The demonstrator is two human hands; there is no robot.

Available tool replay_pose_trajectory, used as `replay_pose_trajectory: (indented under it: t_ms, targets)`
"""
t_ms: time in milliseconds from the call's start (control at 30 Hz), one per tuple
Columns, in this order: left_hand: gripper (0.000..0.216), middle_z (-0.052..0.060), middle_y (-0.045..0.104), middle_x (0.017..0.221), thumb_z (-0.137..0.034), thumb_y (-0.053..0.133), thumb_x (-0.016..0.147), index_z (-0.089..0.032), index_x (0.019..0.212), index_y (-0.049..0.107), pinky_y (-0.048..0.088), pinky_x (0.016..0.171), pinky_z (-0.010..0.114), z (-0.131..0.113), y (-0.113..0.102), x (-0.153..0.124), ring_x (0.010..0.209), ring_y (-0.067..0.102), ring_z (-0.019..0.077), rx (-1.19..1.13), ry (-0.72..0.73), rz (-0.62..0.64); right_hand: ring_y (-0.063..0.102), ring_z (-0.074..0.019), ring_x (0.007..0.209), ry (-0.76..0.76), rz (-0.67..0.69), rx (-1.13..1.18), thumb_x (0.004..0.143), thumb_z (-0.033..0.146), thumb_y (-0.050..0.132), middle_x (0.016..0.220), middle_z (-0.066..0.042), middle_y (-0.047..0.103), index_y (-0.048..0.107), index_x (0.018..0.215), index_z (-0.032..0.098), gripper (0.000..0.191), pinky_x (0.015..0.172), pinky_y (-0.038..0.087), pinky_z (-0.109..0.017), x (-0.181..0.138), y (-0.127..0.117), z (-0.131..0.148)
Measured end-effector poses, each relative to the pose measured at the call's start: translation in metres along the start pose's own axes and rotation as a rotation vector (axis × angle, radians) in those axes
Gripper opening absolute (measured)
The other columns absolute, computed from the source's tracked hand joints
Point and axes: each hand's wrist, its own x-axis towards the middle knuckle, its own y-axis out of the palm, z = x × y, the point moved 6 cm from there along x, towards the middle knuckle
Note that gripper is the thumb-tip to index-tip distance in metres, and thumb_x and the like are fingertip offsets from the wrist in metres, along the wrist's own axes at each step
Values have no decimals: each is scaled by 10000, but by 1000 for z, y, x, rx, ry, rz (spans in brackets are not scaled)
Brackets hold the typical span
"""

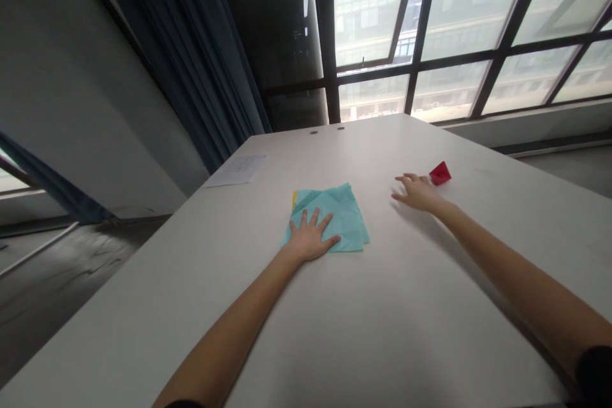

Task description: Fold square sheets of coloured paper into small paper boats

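Spread flat, my left hand (310, 237) presses on a small stack of light blue paper sheets (347, 220) in the middle of the white table. The sheets are creased and lie slightly askew, with a yellow edge (294, 196) showing at the upper left. My right hand (415, 192) is over the table to the right of the stack, fingers apart and holding nothing. Just beyond it, close to its fingers, stands a small folded red paper piece (440, 173). Whether the right hand touches the red piece I cannot tell.
A printed white sheet (236, 170) lies at the table's far left edge. Two round holes (314, 132) mark the far end of the white table (335, 331). Beyond it are a dark blue curtain (191, 44) and large framed windows (373, 13).
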Motion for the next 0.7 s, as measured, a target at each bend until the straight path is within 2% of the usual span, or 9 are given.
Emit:
replay_pose_trajectory:
  t_ms: [100,167,333,433,533,633,700]
  targets:
    - [766,68,30,1470,-741,204,711,-363,1370,108,88,908,692,0,-1,-1,1297,-1,421,-14,5,-17,302,-410,1175,217,-61,-54,766,532,433,1401,-139,232,463,1227,236,548,860,341,-503,7,0,-49]
    - [766,69,40,1470,-741,206,711,-362,1370,113,83,904,696,-1,-1,-1,1297,2,422,-20,11,-28,315,-420,1154,318,-56,-45,764,528,435,1380,-170,241,494,1200,218,538,831,354,-496,6,6,-72]
    - [763,70,46,1469,-738,219,712,-360,1369,127,73,902,698,1,1,0,1297,3,422,-37,11,-41,368,-399,1110,329,-41,-32,789,423,426,1286,-248,348,497,1180,87,521,797,367,-476,2,21,-85]
    - [767,67,44,1470,-745,221,706,-368,1367,127,67,901,699,1,2,1,1297,4,423,-48,16,-46,444,-365,1050,295,-75,-42,785,351,440,1198,-280,434,540,1110,34,465,776,382,-457,3,21,-78]
    - [765,68,50,1469,-744,226,706,-367,1366,139,68,900,700,0,1,0,1296,9,425,-51,9,-49,521,-310,971,146,-81,17,796,289,413,1075,-268,535,613,967,27,371,768,400,-398,9,13,-56]
    - [762,76,54,1469,-734,243,713,-355,1367,152,73,905,694,-1,-1,-1,1296,15,425,-53,-4,-42,558,-222,926,-6,-86,73,814,254,381,964,-134,628,648,896,137,303,787,404,-309,8,-6,-18]
    - [764,84,58,1468,-728,265,714,-345,1367,167,78,906,692,-1,-2,-1,1294,19,429,-63,-3,-36,587,-197,849,-177,-167,189,806,231,397,942,-85,648,647,874,175,265,764,417,-298,-1,-27,17]
